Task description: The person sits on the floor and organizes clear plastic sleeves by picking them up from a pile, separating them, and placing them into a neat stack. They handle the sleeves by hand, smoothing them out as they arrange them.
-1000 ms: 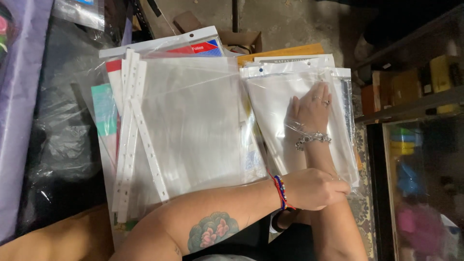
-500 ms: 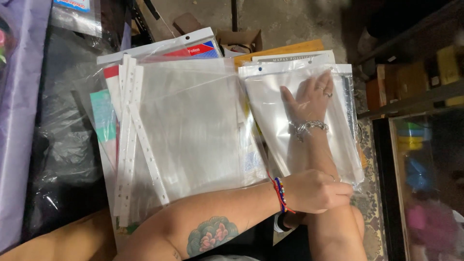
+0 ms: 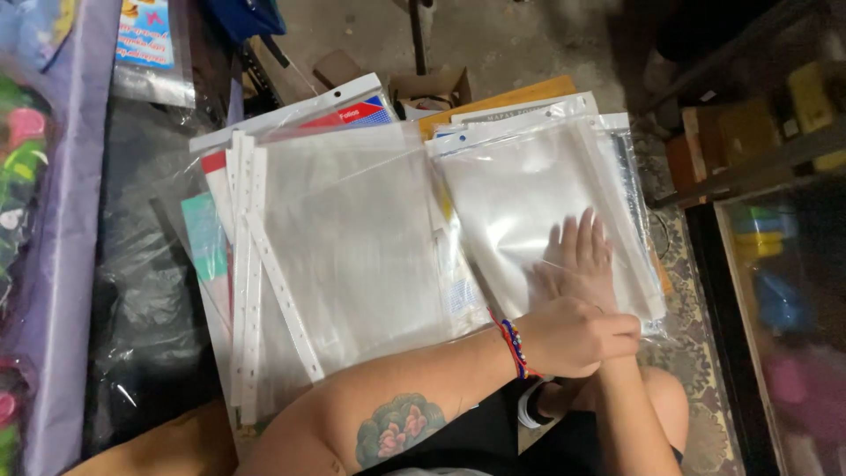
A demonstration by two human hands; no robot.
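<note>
Clear plastic sleeves [image 3: 546, 203] under my right hand [image 3: 580, 260], fingers flat and spread on the top one, my left hand [image 3: 577, 335] clenched just below it over the wrist, punched sheets [image 3: 344, 264] left of both.

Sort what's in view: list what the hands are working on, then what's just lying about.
In hand: left hand; right hand flat inside the clear bag.
Lying about: stack of punched sleeves; cardboard box; brown board; black plastic sheet.
</note>
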